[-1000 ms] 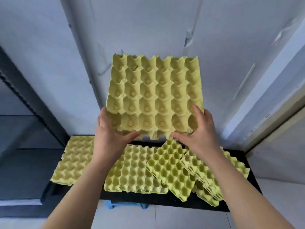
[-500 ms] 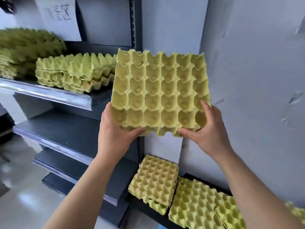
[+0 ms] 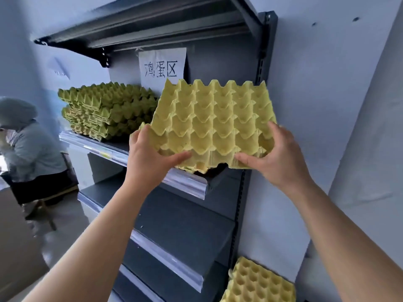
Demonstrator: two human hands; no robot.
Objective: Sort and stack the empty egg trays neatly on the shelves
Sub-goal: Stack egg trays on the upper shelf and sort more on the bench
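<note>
A yellow-green egg tray (image 3: pixel 216 123) is held tilted nearly flat over the right end of a dark shelf (image 3: pixel 185 182). My left hand (image 3: pixel 150 158) grips its near left corner, thumb under the front edge. My right hand (image 3: pixel 277 158) grips its near right corner. Under the held tray, the edge of another tray or small stack peeks out on the shelf. Further left on the same shelf sits a tall stack of egg trays (image 3: pixel 104 110). A loose egg tray (image 3: pixel 259 282) lies low at the bottom right.
A paper sign (image 3: pixel 162 66) with handwritten characters hangs on the shelf's back panel. Another shelf board (image 3: pixel 141 20) is overhead, and lower dark shelves (image 3: pixel 181 236) step down below. A seated person (image 3: pixel 26 149) is at the left. A wall is close on the right.
The view swung up from the loose trays to the shelf unit. Both hands carried the tray up, tipped it from upright to nearly flat, and brought it over the shelf's right end.
</note>
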